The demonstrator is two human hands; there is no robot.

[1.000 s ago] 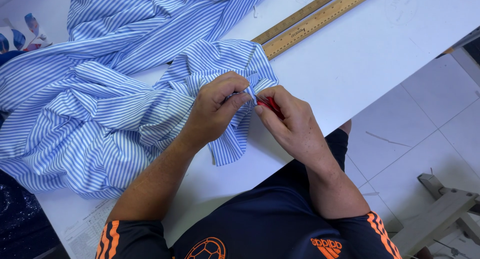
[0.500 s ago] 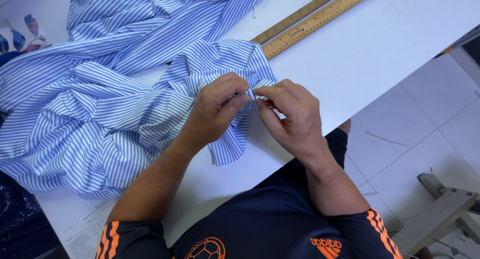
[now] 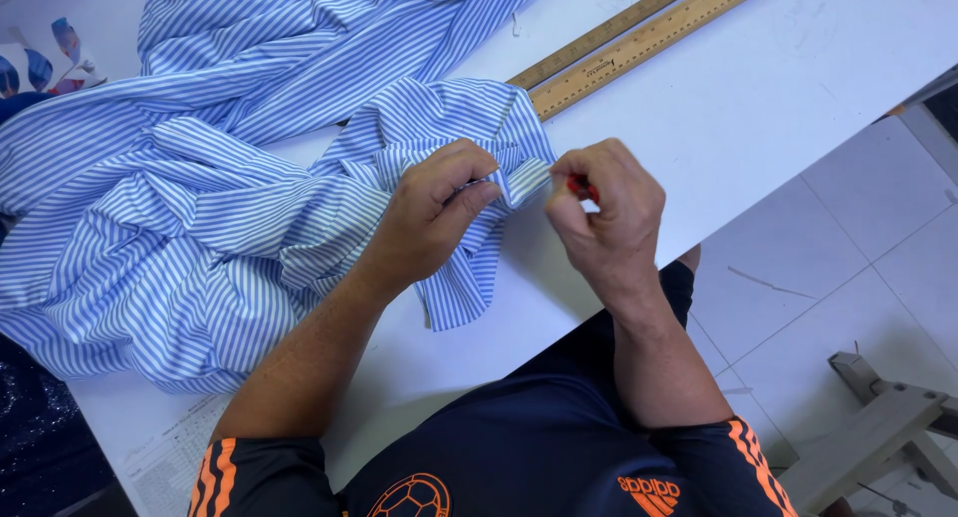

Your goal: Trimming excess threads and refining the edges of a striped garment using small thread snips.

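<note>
Overhead, white table [image 3: 798, 88] bears striped cloth [image 3: 200, 228], rulers [image 3: 639, 38]; tiled floor [image 3: 848, 267].

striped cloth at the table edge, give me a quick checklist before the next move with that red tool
1. Left hand pinches the fold of the striped cloth: ok, the grip is on the cloth edge.
2. Right hand holds the red tool: ok, though only a small red part shows between the fingers.
3. Tool tip on the cloth: cannot tell, the fingers hide it.
4. Fold pulled taut between the hands: ok, a short stretch spans from one hand to the other.
5. Rulers out of the way: ok, they lie beyond the hands, apart from them.
6. Cloth supported on the table: ok, the bulk lies on top and one corner reaches toward the near edge.
</note>
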